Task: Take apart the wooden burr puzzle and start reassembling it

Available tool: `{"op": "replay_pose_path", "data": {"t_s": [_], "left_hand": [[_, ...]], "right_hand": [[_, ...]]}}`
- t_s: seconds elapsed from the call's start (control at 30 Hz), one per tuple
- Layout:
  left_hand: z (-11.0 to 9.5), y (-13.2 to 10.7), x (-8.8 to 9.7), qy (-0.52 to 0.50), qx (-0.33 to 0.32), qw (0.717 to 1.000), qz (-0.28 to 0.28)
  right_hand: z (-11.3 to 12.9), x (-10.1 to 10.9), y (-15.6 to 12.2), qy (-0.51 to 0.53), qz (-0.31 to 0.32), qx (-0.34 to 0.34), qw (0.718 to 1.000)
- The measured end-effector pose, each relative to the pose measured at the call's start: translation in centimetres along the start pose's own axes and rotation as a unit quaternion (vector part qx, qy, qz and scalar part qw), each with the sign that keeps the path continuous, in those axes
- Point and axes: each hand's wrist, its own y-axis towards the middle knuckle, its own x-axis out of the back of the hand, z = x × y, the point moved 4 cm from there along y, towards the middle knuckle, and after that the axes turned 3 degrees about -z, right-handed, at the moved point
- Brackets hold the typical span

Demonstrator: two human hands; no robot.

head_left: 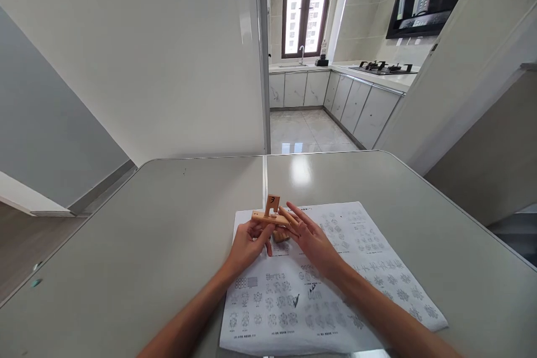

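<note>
My left hand (248,243) is closed on the left end of a long wooden puzzle piece (259,216) held level above a printed sheet. An upright notched wooden piece (272,202), marked with a dark figure like a 3, stands across it. My right hand (311,239) is at the other end, its fingers touching the pieces and one finger stretched out above. Its thumb is partly hidden. Beneath the hands, more wooden pieces (280,236) show between them, partly covered; whether they touch the sheet I cannot tell.
The white paper sheet (289,327) with rows of small printed diagrams and pen ticks lies on the pale table (168,246). A small green bit (36,282) is near the table's left edge. Beyond is a kitchen with a stove (384,68) and cabinets (296,89).
</note>
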Motion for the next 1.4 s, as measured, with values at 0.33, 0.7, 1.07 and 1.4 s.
{"op": "replay_pose_path", "data": {"t_s": [0.33, 0.7, 1.07, 1.4], "left_hand": [[0.8, -0.6, -0.1, 0.141, -0.065, 0.987, -0.051], [0.6, -0.5, -0.8, 0.09, -0.022, 0.995, 0.032], [-0.2, -1.5, -2.4, 0.086, -0.039, 0.976, 0.196], [-0.4, -2.0, -3.0, 0.1, -0.044, 0.97, 0.218]], "right_hand": [[-0.2, -0.7, -0.1, 0.08, 0.021, -0.041, 0.996], [0.4, -1.2, -0.4, 0.064, 0.011, -0.028, 0.998], [-0.6, -2.2, -1.1, -0.011, 0.046, -0.011, 0.999], [0.7, -1.5, -1.6, -0.107, -0.031, 0.047, 0.993]]}}
